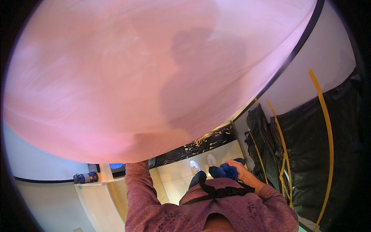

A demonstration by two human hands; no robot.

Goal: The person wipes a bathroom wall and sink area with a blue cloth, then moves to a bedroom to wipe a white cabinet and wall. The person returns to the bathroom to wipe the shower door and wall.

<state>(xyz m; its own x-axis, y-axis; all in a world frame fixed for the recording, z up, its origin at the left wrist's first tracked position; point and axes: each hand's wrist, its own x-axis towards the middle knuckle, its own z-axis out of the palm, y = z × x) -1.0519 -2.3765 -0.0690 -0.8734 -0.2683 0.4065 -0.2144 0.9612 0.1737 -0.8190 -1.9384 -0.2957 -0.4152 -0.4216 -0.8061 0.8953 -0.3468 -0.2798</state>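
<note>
A big pink sheet of thin fabric (116,87) fills the upper part of the view, with dark shadows falling across it. My left forearm reaches up behind the sheet's lower edge, so my left hand is hidden. Low on the right, near my waist, my right hand (242,171) is closed around a bunched dark blue cloth or fluffy item (229,171). A black strap with a buckle (229,191) crosses the front of my clothing.
A blue and grey bottle (86,177) lies on a pale cabinet (95,200) at lower left. Black plastic sheeting (316,139) with yellow tape (327,124) hangs at right. White shoes (195,166) stand on the tiled floor (174,171), near a black marbled strip (210,142).
</note>
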